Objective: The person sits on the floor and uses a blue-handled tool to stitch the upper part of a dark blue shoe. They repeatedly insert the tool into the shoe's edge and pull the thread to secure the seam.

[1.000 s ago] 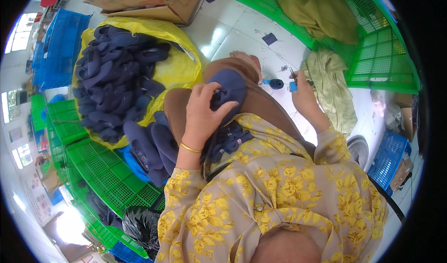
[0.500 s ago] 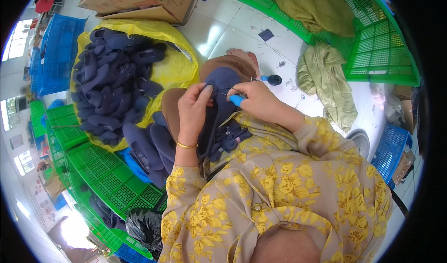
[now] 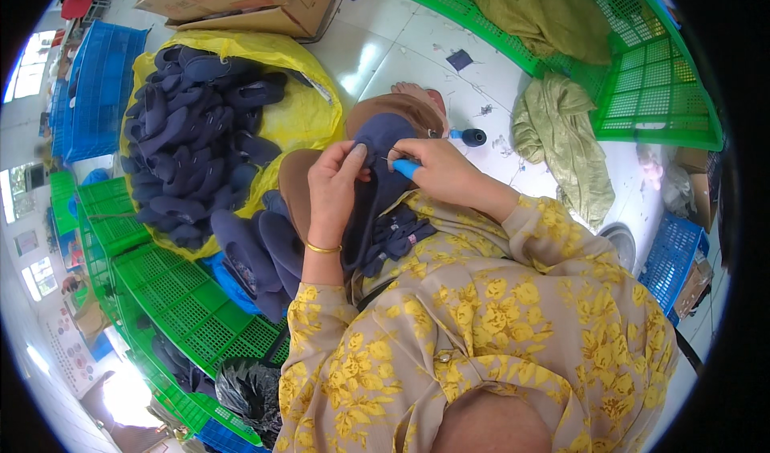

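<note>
A navy cloth slipper point(image 3: 383, 132) lies over my knee, toe pointing away. My left hand point(image 3: 337, 176) pinches its near left edge between thumb and fingers. Just right of it, my right hand point(image 3: 437, 164) is closed, fingertips close against the slipper's upper. A bright blue wrap point(image 3: 407, 167) covers one of its fingers. Something thin, like a needle, seems to be in that pinch, mostly hidden by the fingers. Small navy fabric pieces point(image 3: 397, 236), perhaps bows, rest in my lap. More navy slippers point(image 3: 245, 252) lean beside my left forearm.
To the left, a yellow sack point(image 3: 301, 124) holds a heap of navy slippers point(image 3: 184, 132). Green crates point(image 3: 184, 300) stand at lower left, and another green crate point(image 3: 666, 100) at upper right. A cardboard box point(image 3: 233, 4) is at the back. A black-and-blue object point(image 3: 473, 137) lies on the floor.
My right hand has shifted slightly left and up, closer to the slipper. The thin line seen between the hands earlier is now mostly hidden. My left hand keeps its hold.
</note>
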`<state>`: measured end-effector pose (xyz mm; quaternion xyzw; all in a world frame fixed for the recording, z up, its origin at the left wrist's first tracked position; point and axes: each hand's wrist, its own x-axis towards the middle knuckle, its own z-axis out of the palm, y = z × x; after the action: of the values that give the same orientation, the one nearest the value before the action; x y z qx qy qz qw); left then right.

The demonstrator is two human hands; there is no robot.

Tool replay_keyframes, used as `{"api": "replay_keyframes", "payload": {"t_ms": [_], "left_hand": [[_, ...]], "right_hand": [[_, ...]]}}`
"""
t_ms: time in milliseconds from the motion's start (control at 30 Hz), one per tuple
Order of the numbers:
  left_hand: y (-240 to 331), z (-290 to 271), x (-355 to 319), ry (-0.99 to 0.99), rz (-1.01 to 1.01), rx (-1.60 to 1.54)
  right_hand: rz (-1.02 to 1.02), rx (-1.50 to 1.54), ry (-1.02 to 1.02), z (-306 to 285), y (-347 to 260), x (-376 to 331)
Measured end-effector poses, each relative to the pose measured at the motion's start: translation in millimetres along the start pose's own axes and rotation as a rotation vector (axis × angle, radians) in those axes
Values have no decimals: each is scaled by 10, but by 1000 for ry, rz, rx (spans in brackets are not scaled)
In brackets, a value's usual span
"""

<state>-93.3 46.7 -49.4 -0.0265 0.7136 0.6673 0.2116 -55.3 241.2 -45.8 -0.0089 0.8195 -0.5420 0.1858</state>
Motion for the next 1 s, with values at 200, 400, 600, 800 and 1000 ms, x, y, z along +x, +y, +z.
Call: {"api": "replay_keyframes", "payload": {"t_ms": [200,400,600,800,1000], "left_hand": [[25,-45,-9,-39,-74,-54],[51,-18,20,-42,-159,-55],[18,25,51,-54,-279,-154],[18,32,73,-79,-327,-190],[46,11,74,-84,-361,-197]], "right_hand": [[-38,27,28,52,31,-38],[-34,44,54,99,94,-24],[-90,46,196,235,171,-15],[-75,18,210,197,63,-44],[-54,-26,188,211,71,-61]]}}
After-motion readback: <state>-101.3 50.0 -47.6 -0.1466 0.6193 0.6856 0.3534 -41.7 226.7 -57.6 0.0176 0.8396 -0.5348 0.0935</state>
